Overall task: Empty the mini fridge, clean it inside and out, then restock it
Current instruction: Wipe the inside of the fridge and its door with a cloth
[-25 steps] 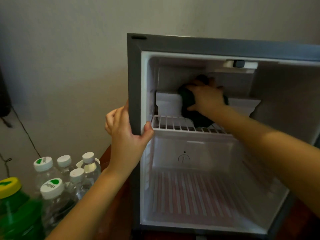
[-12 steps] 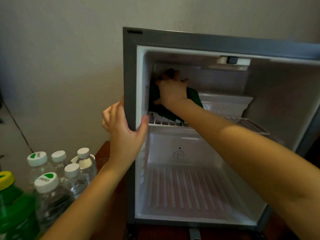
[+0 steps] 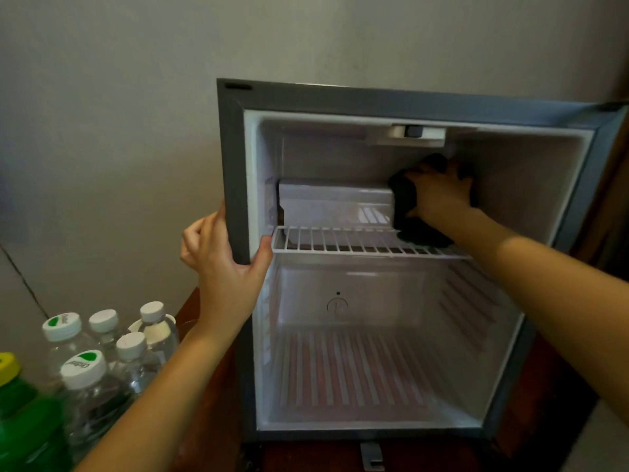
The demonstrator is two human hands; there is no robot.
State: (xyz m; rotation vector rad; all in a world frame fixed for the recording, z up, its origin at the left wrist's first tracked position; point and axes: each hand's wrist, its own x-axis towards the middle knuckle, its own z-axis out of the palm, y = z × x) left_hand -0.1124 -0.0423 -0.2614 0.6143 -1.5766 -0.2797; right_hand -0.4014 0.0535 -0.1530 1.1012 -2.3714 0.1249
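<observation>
Green yellow-capped bottle (image 3: 13, 403) at left; beside it five clear white-capped bottles (image 3: 98, 403), two caps with green logos, wording unreadable. Left hand (image 3: 224, 264) grips the left frame edge of the mini fridge (image 3: 231, 165), which stands upright with its open front facing the camera and holds one wire shelf (image 3: 357, 245). Right hand (image 3: 442, 192), fingers spread, presses a dark cloth (image 3: 405, 206) into the upper right rear corner.
</observation>
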